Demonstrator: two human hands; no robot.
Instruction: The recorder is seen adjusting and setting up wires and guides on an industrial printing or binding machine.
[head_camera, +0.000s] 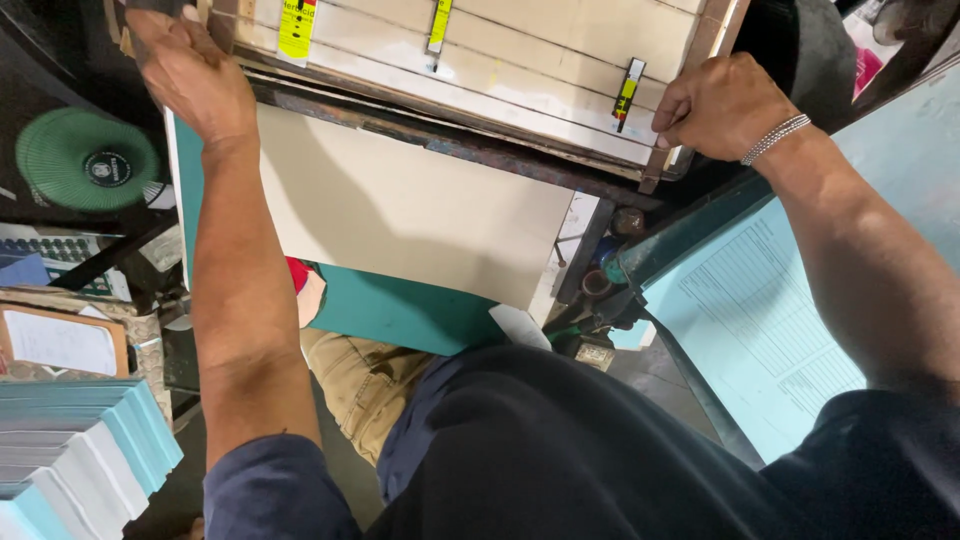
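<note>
Both hands are gripping the frame: left hand (190, 75) clenching its far left corner, right hand (722, 108) pinching its right edge by a yellow tab (628, 92). The frame (450, 140) is sitting over a beige sheet (410, 215) on the teal bed (400, 310). Risk: an uneven pull skewing the sheet. The frame's top is cut off; left fingertips hidden.

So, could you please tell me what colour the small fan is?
The small fan is green, seen in the head view.
</note>
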